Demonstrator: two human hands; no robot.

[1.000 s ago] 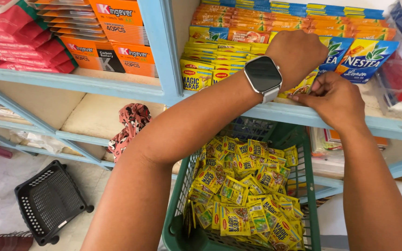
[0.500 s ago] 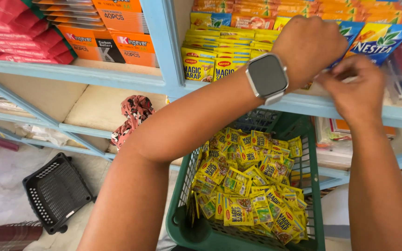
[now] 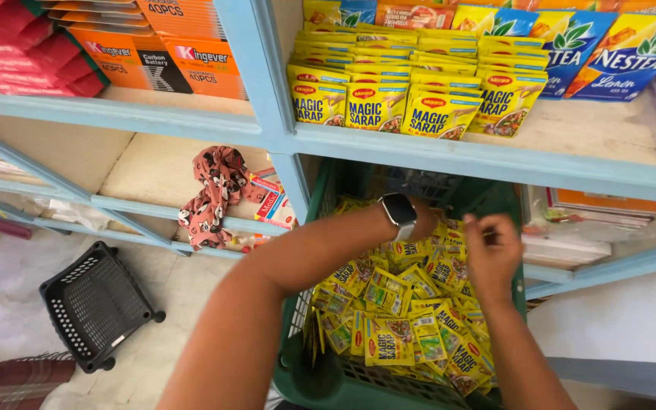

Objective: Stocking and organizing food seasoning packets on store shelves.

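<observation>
While both hands are down in the green basket [image 3: 320, 380], the thing they're working with is the heap of small yellow seasoning sachets [image 3: 396, 319] that fills it, just under and toward the wrist side of both palms. The left hand [image 3: 424, 222] is dipped in among the far sachets with a smartwatch [image 3: 398, 212] on its wrist; it's curled down out of sight, so I can't tell how far open it is or whether it has anything. The right hand [image 3: 490, 254] sits right beside it, fingers pinched together at the top as if on a sachet edge, but whatever's in the pinch is too small to make out.

My take on doing this bit well: grab a flat bunch all facing the same way, square the edges, and don't crush the corners.

Above the hands, the blue shelf [image 3: 449, 156] carries neat rows of the same yellow sachets [image 3: 419, 99], with blue and yellow drink mix packets [image 3: 609, 45] further along. Off past the left arm there's a patterned cloth [image 3: 210, 193] hanging over a lower shelf, orange boxes [image 3: 176, 57] up top, and an empty black basket [image 3: 96, 307] on the floor.
</observation>
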